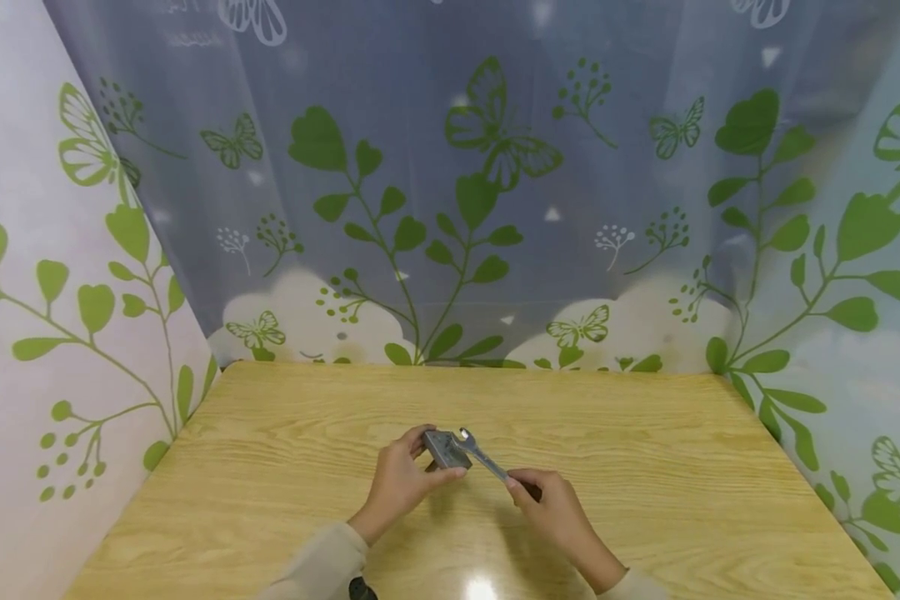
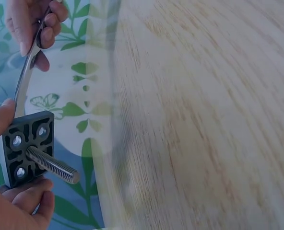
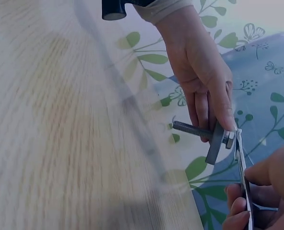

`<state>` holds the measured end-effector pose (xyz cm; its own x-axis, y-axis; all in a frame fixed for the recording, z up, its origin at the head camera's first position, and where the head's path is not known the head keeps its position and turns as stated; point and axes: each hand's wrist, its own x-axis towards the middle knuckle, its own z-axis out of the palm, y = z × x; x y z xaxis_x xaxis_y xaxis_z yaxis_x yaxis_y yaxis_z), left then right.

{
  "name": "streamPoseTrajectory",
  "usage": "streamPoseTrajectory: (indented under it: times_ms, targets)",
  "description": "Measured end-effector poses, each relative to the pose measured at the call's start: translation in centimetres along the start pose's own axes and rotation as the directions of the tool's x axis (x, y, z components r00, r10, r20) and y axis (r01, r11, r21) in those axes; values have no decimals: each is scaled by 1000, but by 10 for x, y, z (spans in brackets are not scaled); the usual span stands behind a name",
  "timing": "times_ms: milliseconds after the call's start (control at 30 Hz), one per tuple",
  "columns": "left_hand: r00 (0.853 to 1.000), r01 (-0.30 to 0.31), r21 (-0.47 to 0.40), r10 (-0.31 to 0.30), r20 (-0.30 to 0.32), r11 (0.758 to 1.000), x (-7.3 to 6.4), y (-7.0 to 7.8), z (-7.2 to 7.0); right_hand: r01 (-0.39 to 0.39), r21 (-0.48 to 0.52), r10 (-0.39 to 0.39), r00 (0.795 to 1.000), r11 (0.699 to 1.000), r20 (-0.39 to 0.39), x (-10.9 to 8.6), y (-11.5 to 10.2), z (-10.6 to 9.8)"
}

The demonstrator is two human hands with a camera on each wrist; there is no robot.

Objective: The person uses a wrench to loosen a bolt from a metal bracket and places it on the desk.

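Observation:
My left hand (image 1: pixel 401 477) grips a small dark square plate (image 1: pixel 447 450) by its edges, above the table. A threaded bolt (image 2: pixel 55 165) sticks out of one face of the plate in the left wrist view, with holes near its corners. On the opposite face sits a hex head (image 3: pixel 230 140), seen in the right wrist view. Between thumb and curled fingers, my right hand (image 1: pixel 558 510) holds a silver open-end wrench (image 1: pixel 487 463). The wrench's open end is right at the hex head, close to the left thumb.
Beneath both hands lies a light wood-grain table (image 1: pixel 307 417). A patterned curtain (image 1: pixel 435 275) with green leaves and butterflies hangs behind it and along the sides. A black device (image 3: pixel 114 10) sits at the left wrist, beside a pale sleeve (image 1: pixel 322 562).

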<state>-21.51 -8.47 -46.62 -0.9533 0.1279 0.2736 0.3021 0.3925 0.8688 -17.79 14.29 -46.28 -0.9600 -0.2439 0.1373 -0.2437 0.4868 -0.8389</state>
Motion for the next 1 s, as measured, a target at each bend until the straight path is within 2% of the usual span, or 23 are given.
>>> streamPoseTrajectory:
  times_ms: [233,633,1000]
  targets:
    - [1000,1,56,0,-24,998,-1,1,3,-25,-2,25,1000,1000,-10,-4,-6,8]
    - [999,-13,102,18,-43,995,0,0,4,24,-56,-25,1000,998,-3,-5,-10,13]
    - [995,-60,-49,56,-82,997,1,2,7,13,17,-13,1000,1000,-7,-8,-17,20]
